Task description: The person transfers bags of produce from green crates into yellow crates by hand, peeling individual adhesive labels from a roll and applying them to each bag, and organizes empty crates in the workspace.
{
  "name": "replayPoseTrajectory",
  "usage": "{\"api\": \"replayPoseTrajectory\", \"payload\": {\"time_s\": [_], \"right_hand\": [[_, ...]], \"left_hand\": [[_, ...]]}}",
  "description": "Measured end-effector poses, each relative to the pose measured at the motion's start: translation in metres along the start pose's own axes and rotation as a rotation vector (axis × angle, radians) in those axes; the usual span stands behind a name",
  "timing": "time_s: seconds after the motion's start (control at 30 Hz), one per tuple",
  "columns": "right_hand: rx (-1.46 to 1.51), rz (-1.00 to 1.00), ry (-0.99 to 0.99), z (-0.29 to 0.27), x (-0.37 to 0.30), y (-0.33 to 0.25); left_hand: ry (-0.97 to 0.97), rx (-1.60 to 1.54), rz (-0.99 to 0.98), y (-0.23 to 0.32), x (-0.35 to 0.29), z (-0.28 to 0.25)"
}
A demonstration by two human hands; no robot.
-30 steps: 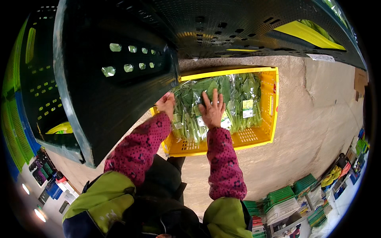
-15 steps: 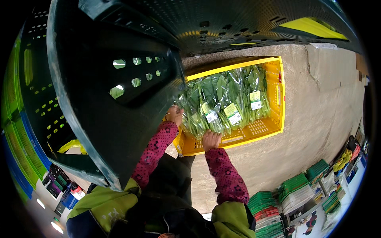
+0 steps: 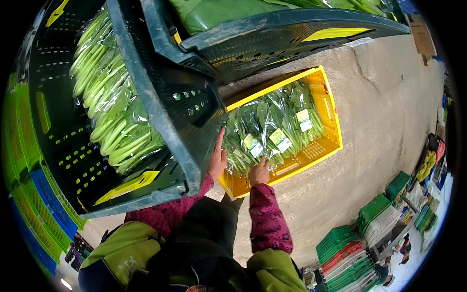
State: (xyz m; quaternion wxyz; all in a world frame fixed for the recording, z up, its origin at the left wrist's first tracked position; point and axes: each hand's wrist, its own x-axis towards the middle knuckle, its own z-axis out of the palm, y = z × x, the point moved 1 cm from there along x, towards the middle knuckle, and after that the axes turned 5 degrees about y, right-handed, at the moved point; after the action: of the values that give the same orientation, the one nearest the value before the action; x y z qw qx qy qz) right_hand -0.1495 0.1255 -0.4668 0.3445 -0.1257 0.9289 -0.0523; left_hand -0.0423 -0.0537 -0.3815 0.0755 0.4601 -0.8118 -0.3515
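Note:
A yellow crate (image 3: 332, 114) holds a row of clear bags of leafy greens (image 3: 272, 112), several with white, green and yellow labels. At its near left corner, my left hand (image 3: 217, 158) is open, fingers stretched upward beside the leftmost bag and close to the wall of a dark green crate. My right hand (image 3: 260, 173) rests its spread fingers on the stem ends of the bagged greens, near the crate's front side. Both sleeves are magenta with dark spots.
On the left, a dark green crate (image 3: 146, 92) holds bagged leafy stalks (image 3: 114, 97). Another dark crate (image 3: 292, 34) with broad green leaves stands at the top. Stacked green, red and white crates (image 3: 345, 260) are at lower right; lime and blue crates (image 3: 29, 190) line the far left.
My view has shifted, bringing the contents of the dark crates into sight. My left hand's fingers have straightened upward, and my right hand's fingers have loosened on the bagged greens.

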Motion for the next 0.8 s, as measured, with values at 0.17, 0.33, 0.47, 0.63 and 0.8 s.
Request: {"api": "replayPoseTrajectory", "payload": {"time_s": [0.17,0.33,0.47,0.63,0.8], "right_hand": [[-0.14,-0.145,0.12,0.029,-0.034,-0.004],[0.645,-0.142,0.097,0.053,-0.094,0.027],[0.582,-0.045,-0.063,0.036,-0.18,0.01],[0.919,0.146,-0.196,0.056,-0.268,0.008],[1.086,0.212,-0.125,0.082,-0.322,0.018]], "left_hand": [[-0.225,-0.274,-0.297,-0.114,0.04,0.059],[-0.308,-0.518,-0.273,-0.134,-0.019,0.054],[-0.378,-0.477,-0.063,-0.083,-0.098,-0.045],[-0.99,-0.362,0.075,-0.094,-0.174,-0.17],[-0.849,-0.356,0.079,-0.159,-0.196,-0.273]]}}
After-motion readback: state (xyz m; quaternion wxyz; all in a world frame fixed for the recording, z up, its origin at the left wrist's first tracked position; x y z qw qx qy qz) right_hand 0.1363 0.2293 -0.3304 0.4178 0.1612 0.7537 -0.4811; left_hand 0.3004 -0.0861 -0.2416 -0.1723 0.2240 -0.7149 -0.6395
